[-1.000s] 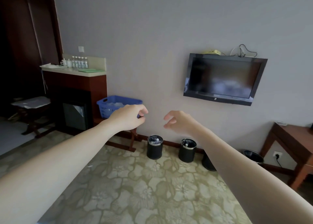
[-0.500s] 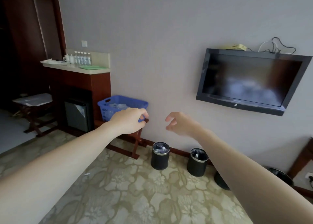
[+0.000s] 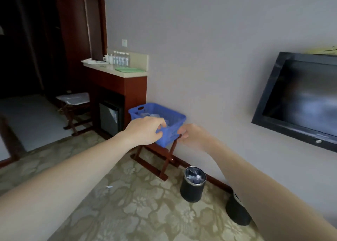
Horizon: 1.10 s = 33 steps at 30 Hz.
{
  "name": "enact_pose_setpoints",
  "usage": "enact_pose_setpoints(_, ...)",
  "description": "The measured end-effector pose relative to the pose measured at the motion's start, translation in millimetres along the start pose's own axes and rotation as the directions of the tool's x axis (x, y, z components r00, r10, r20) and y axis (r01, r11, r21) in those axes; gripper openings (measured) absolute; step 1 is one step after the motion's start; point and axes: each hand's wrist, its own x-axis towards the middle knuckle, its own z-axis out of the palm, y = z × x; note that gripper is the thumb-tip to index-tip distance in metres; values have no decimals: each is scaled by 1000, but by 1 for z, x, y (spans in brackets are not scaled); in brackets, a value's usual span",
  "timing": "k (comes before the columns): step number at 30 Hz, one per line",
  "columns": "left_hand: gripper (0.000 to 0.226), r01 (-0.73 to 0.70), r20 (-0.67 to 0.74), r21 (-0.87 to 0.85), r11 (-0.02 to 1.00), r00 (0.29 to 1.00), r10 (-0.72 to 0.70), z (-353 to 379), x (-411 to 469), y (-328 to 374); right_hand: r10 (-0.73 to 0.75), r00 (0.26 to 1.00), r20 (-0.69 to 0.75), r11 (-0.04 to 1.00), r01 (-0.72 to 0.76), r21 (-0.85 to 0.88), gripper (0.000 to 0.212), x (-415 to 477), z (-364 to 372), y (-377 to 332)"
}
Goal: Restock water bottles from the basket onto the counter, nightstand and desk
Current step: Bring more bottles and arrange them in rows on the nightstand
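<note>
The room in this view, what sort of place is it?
Most likely a hotel guest room. A counter with water bottles and cups has a mini fridge beneath it, a folding luggage rack stands nearby, and a television hangs on the wall.

A dark television hangs on the grey wall. Two black bins stand on the floral carpet. A folding wooden stand rests against the skirting

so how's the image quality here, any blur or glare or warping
Head view: soft overall, with the bottles on the counter and the contents of the blue basket smeared; pale reflections on the TV screen; wide-angle stretch on both forearms; dark doorway at left.
</note>
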Motion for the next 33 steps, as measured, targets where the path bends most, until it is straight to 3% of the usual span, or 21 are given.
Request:
enact_pose_setpoints(7, 32, 81, -39, 36, 996, 996, -79, 2, 73, -89, -83, 996, 27, 995, 84, -46, 30, 127, 18, -21)
enact_pose_setpoints(14, 33, 45, -74, 121, 992, 997, -36, -10, 162, -177, -79, 997, 1, 997, 79, 21, 25, 254, 25, -51)
enact_pose_setpoints(20, 34, 45, -21, 87, 995, 999, -43, -1, 221, -241, -82, 997, 6, 996, 82, -30, 32, 332, 47, -61)
enact_pose_setpoints(33, 37, 10, 32, 71, 997, 999, -12, 48, 394, -318, -27, 999, 29, 1000, 27, -12, 27, 507, 48, -6)
